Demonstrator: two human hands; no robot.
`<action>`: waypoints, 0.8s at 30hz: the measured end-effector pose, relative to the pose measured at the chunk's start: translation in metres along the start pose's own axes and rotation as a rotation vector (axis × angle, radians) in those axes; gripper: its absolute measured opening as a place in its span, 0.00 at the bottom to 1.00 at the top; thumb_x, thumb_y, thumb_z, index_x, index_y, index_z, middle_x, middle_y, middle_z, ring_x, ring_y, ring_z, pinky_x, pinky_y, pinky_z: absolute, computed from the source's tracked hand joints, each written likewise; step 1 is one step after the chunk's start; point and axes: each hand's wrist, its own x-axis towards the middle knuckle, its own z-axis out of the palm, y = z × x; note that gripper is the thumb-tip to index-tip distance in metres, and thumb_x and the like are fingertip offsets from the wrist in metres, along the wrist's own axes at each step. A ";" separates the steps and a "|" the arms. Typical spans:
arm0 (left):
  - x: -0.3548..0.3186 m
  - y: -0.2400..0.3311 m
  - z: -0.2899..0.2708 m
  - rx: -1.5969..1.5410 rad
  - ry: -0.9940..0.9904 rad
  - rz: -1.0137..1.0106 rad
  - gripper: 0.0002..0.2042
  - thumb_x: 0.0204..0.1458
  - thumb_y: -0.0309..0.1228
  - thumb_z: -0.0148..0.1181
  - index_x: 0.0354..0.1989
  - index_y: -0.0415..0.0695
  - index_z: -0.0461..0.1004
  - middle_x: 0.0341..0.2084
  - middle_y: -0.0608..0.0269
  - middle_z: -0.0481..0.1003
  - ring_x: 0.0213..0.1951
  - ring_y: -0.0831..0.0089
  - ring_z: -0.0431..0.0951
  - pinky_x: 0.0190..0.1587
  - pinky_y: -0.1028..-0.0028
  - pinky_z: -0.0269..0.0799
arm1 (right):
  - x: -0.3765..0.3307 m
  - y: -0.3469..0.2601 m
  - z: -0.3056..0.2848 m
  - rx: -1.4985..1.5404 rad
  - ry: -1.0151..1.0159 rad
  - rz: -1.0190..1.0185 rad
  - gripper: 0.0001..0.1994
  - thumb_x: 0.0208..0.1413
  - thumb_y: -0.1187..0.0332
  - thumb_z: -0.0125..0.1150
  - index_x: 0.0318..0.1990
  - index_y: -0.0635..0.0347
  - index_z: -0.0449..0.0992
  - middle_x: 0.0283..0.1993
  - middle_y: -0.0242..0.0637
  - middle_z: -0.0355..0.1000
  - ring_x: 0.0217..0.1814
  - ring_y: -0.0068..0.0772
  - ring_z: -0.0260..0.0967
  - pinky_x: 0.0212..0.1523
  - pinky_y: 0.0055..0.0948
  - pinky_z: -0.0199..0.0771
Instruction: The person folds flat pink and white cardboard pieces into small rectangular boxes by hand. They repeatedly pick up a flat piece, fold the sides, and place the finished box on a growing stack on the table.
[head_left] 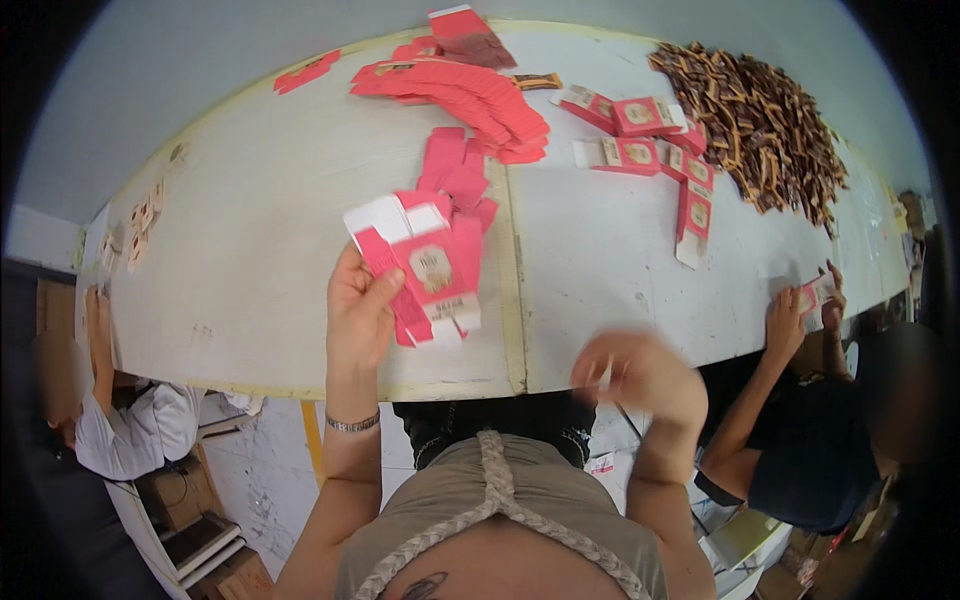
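Observation:
My left hand (360,308) pinches a pink and white carton (437,265) between thumb and fingers above the near middle of the table. Its white end flaps stick out, and it looks partly unfolded; I cannot tell whether more than one blank is in the grip. Just behind it lie loose flat pink carton blanks (455,165). My right hand (640,375) is apart from the carton, over the table's near edge to the right. Motion smears its fingers, so whether it holds anything does not show.
A fanned stack of pink blanks (470,95) lies at the far middle. Beyond the table's seam are several formed pink cartons (645,115) and a heap of brown stick packets (765,130). One person (800,440) handles a small carton at right; another person (140,430) sits left.

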 end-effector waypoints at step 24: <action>0.049 -0.044 0.000 0.653 0.268 0.333 0.29 0.56 0.30 0.53 0.63 0.34 0.48 0.54 0.48 0.61 0.53 0.65 0.66 0.56 0.69 0.62 | 0.160 0.029 0.035 0.485 0.443 -0.029 0.03 0.49 0.75 0.59 0.31 0.63 0.72 0.26 0.25 0.67 0.25 0.14 0.60 0.26 0.15 0.60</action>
